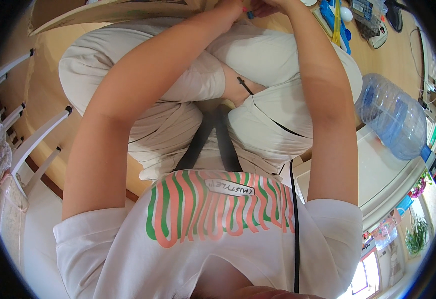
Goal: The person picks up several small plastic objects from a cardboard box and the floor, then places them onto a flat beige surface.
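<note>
My left hand [230, 14] and my right hand [269, 6] are close together at the top edge, partly cut off by it. Between them shows a tiny red and teal-blue thing [250, 15], too small to name. The fingers of both hands look curled in around it. Beyond my crossed legs, a brown cardboard piece [113, 14] with a raised edge lies beside my left forearm. Right of my right hand are blue plastic pieces [328, 19], a yellow strip [336, 30] and a white ball [346, 14].
A clear packet with dark contents [363, 11] lies at the upper right, near a black rounded object [394, 19]. A large transparent blue water bottle [392, 117] lies by my right knee. White legs with black tips [41, 132] stick out at left.
</note>
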{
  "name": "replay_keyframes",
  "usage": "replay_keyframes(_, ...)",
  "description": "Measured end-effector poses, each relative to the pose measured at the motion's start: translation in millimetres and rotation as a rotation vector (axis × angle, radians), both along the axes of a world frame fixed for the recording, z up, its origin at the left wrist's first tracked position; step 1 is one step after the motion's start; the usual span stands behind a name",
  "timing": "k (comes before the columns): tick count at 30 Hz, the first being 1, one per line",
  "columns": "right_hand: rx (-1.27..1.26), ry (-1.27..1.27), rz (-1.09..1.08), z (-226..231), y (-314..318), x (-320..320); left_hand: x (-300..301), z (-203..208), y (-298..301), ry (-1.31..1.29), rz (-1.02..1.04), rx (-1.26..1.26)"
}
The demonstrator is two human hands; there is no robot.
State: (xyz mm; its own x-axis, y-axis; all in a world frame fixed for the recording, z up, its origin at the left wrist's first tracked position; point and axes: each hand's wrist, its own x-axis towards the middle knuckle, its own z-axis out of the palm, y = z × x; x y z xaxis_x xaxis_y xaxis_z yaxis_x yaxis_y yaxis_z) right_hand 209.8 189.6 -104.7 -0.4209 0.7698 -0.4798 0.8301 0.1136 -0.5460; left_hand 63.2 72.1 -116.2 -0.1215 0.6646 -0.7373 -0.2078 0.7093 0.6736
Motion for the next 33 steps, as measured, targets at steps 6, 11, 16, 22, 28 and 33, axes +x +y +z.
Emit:
replay_keyframes(6, -0.416, 0.189, -0.237, 46, -28, -33, -11, 2, -5, -0.009, 0.055, 0.004)
replay_keyframes(11, -0.648, 0.198, -0.212, 55, -28, -29, -10, 6, -4, -0.118, 0.001, -0.063)
replay_keyframes(16, -0.641, 0.235, -0.250, 54, -28, -31, -12, 4, -3, -0.156, -0.005, -0.084)
replay_keyframes(22, -0.736, 0.381, -0.252, 67, -26, -30, -14, 21, -1, -0.299, -0.013, -0.077)
replay_keyframes(28, -0.731, 0.404, -0.286, 71, -25, -33, -17, 25, 0, -0.368, -0.025, -0.020)
replay_keyframes(33, -0.578, 0.468, -0.242, 55, -18, -29, -15, 40, -1, -0.337, 0.047, -0.015)
